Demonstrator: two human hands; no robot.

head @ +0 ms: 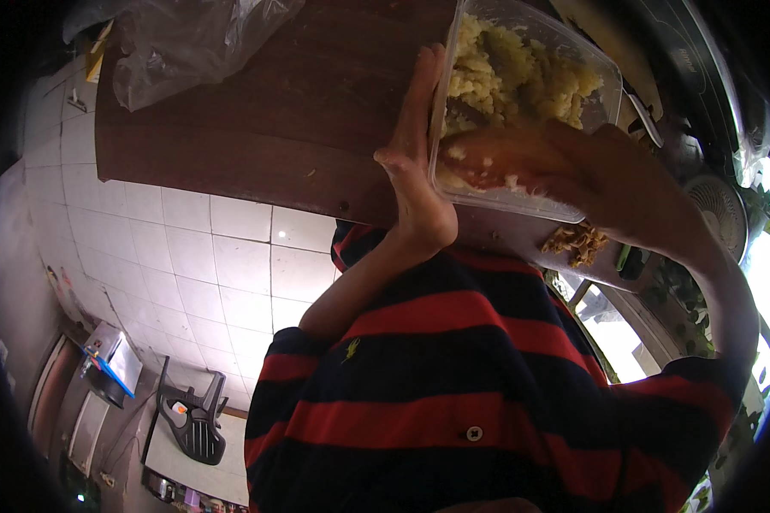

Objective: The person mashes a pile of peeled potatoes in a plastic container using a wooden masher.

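Note:
A clear plastic container (441, 122) sits on the dark brown table, holding lumpy, pale yellow mash (520, 70) that looks like potato. My left hand (417, 128) stands on edge along the container's left outer wall, palm side against it, with the thumb sticking out and the fingers stretched forward. My right hand (526, 160) is inside the container at its near end, blurred, with bits of mash stuck to it. Its fingertips are low in the mash, and whether they close on any of it is unclear.
A crumpled clear plastic bag (179, 51) lies at the table's far left. Brown peelings (577, 243) and a green-handled tool (624, 258) are near the right edge. A knife (645, 118) lies beyond the container, by a black stove (699, 70). A round fan (715, 211) is at right.

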